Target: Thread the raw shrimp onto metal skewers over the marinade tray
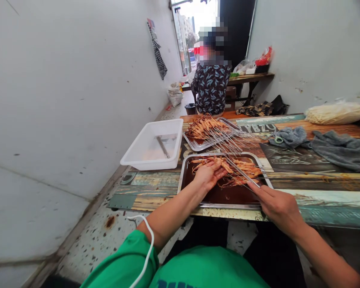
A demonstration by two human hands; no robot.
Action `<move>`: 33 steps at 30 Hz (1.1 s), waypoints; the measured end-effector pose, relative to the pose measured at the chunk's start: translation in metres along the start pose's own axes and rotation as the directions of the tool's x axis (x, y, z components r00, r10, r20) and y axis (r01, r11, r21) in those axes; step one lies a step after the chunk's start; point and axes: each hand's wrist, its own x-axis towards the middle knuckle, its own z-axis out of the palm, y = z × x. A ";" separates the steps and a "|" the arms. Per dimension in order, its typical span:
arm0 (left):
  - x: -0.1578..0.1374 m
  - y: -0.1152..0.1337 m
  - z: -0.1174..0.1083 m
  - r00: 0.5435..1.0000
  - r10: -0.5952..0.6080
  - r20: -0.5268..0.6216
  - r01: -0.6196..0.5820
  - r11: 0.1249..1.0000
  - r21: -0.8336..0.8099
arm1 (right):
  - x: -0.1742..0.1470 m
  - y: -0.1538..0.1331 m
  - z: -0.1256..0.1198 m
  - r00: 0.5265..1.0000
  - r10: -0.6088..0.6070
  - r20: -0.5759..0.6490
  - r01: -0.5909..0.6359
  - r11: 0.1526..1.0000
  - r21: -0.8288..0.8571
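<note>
metal skewers [243, 173]: a few in a bundle, long axis slanting from far left to near right over the front tray [185, 176], between the 2 hands.
right hand [279, 206]: fingers clamped on the bare near ends.
left hand [209, 175]: nearer the meat [227, 165], which lies at its fingertips, to their right; fingers curved, whether gripping i cannot tell.
meat: orange-brown, stringy, wet-looking.
sauce [228, 196]: dark red-brown, pooled in the tray around more meat.
</note>
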 end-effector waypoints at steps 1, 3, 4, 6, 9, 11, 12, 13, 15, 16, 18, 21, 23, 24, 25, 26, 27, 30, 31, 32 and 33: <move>0.000 -0.001 0.001 1.000 -0.001 0.006 0.001 1.000 0.000 | 0.002 -0.001 0.000 1.000 -0.006 0.003 0.006 1.000 -0.014; 0.000 -0.002 0.002 1.000 -0.003 0.018 0.003 1.000 -0.002 | 0.004 -0.002 0.000 1.000 -0.028 0.011 0.028 0.998 -0.052; 0.000 -0.002 0.002 1.000 -0.001 0.023 0.001 1.000 -0.007 | 0.006 -0.002 -0.001 1.000 -0.030 0.007 0.030 0.998 -0.060; 0.000 0.000 0.002 1.000 0.006 0.028 -0.005 1.000 -0.017 | 0.007 -0.002 -0.001 0.999 -0.034 -0.005 0.033 0.998 -0.058; -0.002 0.003 0.002 1.000 0.013 0.028 -0.012 0.999 -0.029 | 0.007 -0.002 -0.002 0.999 -0.041 -0.006 0.041 0.998 -0.047; -0.004 0.004 0.001 1.000 0.011 0.030 -0.010 1.000 -0.024 | 0.007 -0.001 -0.003 0.999 -0.051 0.003 0.051 0.997 -0.053; -0.004 0.003 0.000 0.999 0.008 0.032 -0.007 1.000 -0.017 | 0.007 -0.001 -0.003 0.998 -0.055 0.012 0.056 0.997 -0.058; -0.005 0.003 0.000 0.999 0.003 0.036 -0.003 1.000 -0.008 | 0.007 0.000 -0.002 0.998 -0.060 0.024 0.061 0.996 -0.062; -0.006 0.001 0.000 0.999 0.001 0.045 -0.002 1.000 0.010 | 0.006 0.001 -0.001 0.997 -0.065 0.042 0.068 0.995 -0.067; -0.006 0.001 0.001 0.999 0.003 0.046 -0.004 1.000 0.017 | 0.006 0.001 -0.001 0.997 -0.065 0.045 0.068 0.995 -0.070; -0.006 0.000 0.001 0.999 0.003 0.042 -0.004 1.000 0.024 | 0.005 0.002 0.001 0.998 -0.052 0.037 0.055 0.995 -0.085; -0.006 0.001 -0.001 0.999 0.011 0.052 -0.012 1.000 0.009 | 0.005 0.000 0.002 1.000 0.003 0.024 -0.001 0.996 -0.095; -0.007 0.001 -0.003 0.997 0.029 0.072 -0.028 1.000 -0.004 | 0.007 -0.002 0.001 0.998 0.059 0.029 -0.056 0.994 -0.089; -0.008 0.001 -0.005 0.996 0.034 0.078 -0.034 0.999 -0.004 | 0.008 -0.003 -0.001 0.996 0.082 0.045 -0.078 0.993 -0.083; -0.010 0.001 -0.006 0.996 0.036 0.082 -0.036 0.999 -0.001 | 0.010 -0.004 -0.002 0.992 0.099 0.074 -0.093 0.993 -0.079; -0.011 0.001 -0.007 0.996 0.036 0.082 -0.037 0.999 0.005 | 0.011 -0.005 -0.004 0.987 0.109 0.115 -0.101 0.992 -0.077; -0.013 0.001 -0.008 0.996 0.037 0.081 -0.038 0.999 0.013 | 0.013 -0.006 -0.005 0.980 0.118 0.160 -0.107 0.991 -0.079; -0.019 -0.001 -0.010 0.998 0.036 0.057 -0.038 0.999 0.031 | 0.018 -0.009 -0.009 0.957 0.171 0.234 -0.146 0.982 -0.120; -0.021 -0.002 -0.011 0.999 0.026 0.032 -0.027 0.999 0.029 | 0.019 -0.011 -0.010 0.950 0.199 0.243 -0.170 0.976 -0.134; -0.023 -0.002 -0.012 1.000 0.006 -0.001 -0.006 1.000 0.020 | 0.020 -0.013 -0.010 0.938 0.232 0.256 -0.201 0.969 -0.145; -0.024 -0.003 -0.013 0.999 -0.019 -0.037 0.019 1.000 0.004 | 0.021 -0.014 -0.010 0.920 0.273 0.281 -0.238 0.959 -0.152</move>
